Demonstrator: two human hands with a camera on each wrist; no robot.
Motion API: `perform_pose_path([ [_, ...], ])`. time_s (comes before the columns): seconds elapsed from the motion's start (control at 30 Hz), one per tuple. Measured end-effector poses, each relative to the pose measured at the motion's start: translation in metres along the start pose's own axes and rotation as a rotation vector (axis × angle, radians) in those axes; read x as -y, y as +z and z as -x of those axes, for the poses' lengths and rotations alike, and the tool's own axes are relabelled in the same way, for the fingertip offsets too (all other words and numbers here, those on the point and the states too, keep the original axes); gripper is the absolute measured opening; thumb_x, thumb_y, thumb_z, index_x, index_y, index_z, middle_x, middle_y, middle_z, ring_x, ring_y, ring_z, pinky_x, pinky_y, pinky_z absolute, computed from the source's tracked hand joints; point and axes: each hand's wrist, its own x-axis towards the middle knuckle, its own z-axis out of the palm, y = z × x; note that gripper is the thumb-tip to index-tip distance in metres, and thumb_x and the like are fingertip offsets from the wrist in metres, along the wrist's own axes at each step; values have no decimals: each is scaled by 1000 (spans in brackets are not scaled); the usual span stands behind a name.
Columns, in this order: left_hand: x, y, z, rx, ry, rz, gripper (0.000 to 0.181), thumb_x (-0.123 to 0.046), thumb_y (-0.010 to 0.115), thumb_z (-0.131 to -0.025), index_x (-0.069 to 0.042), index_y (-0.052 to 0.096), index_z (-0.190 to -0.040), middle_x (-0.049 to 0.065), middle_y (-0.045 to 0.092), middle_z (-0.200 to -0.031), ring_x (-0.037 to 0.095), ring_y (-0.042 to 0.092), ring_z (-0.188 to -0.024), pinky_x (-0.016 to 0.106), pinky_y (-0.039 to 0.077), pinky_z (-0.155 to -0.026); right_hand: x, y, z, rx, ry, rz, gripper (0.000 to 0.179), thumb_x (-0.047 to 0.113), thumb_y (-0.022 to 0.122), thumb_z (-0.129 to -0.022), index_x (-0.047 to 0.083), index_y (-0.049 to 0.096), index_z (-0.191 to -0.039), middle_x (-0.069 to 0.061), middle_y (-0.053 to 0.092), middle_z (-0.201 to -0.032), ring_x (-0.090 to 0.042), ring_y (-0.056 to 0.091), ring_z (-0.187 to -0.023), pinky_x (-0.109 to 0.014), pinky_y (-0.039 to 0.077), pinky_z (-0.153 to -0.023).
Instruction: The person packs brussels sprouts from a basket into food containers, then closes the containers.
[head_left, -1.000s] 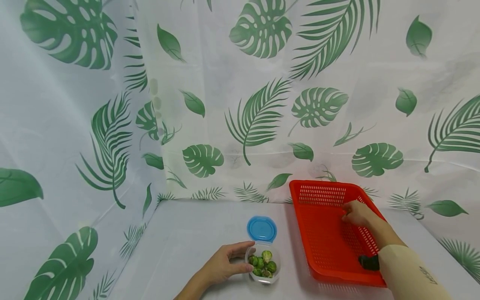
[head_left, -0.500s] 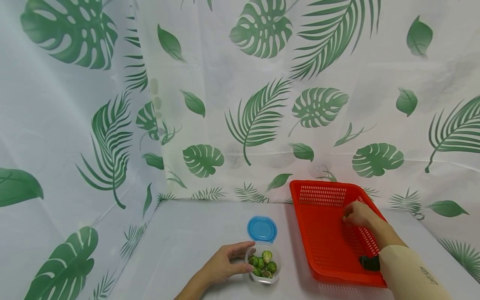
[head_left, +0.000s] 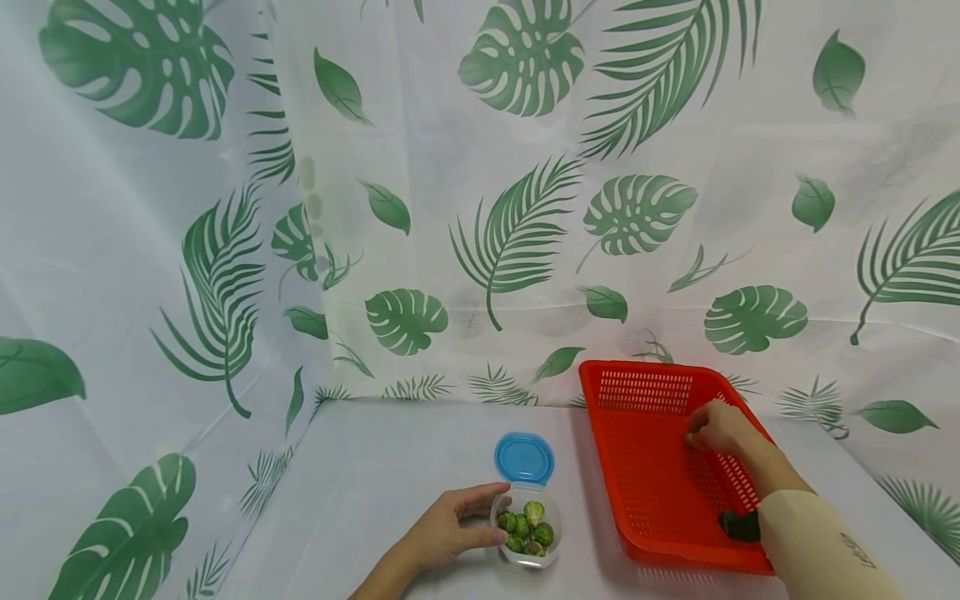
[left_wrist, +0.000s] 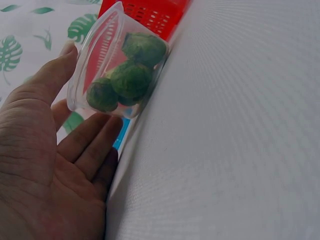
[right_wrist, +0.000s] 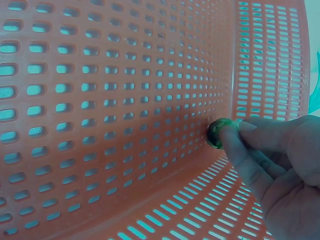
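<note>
My left hand (head_left: pixel 452 527) holds a small clear plastic container (head_left: pixel 534 562) on the table, thumb at its near side and fingers around its left and far sides. Several Brussels sprouts (head_left: pixel 534 512) lie inside it. Its blue lid (head_left: pixel 523 457) is flipped back behind it. Inside a red perforated basket (head_left: pixel 637 467) at the right, my right hand (head_left: pixel 720 429) pinches one Brussels sprout (right_wrist: pixel 216 133) between thumb and fingertips, close to the basket's slotted surface in the right wrist view. From the head, the fingers mostly hide that sprout.
White table surface (head_left: pixel 405 450) lies left of the container. A leaf-printed white sheet (head_left: pixel 450 208) hangs at the back and left. The basket's right rim passes under my right forearm (head_left: pixel 780 467). A dark object (head_left: pixel 738 526) sits beside the sleeve, over the basket.
</note>
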Motion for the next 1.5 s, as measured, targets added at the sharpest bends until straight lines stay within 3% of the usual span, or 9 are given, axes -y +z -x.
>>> perform_pose_path([
  [0.47,0,0,-2,0,8,-6,56,-28,77,-97,-29,57,-149,-3,63,-147,10,63,-130,24,49,-109,2,2,0,0,-30,-45,18,2,71,-94,-7,74,-109,-15,71,-92,-24,61,-82,-39,62,-74],
  [0.9,0,0,-1,-1,4,-8,56,-29,77,-96,-26,58,-149,-2,64,-147,10,64,-129,25,49,-109,3,2,0,7,-18,-48,17,2,72,-93,-5,74,-108,-14,71,-94,-23,60,-83,-42,62,-77],
  [1.5,0,0,0,-2,7,-8,55,-28,76,-97,-31,58,-148,-6,64,-146,10,63,-130,23,48,-110,2,2,0,-1,6,-33,22,6,76,-92,-5,74,-111,-13,72,-96,-25,62,-85,-47,61,-80],
])
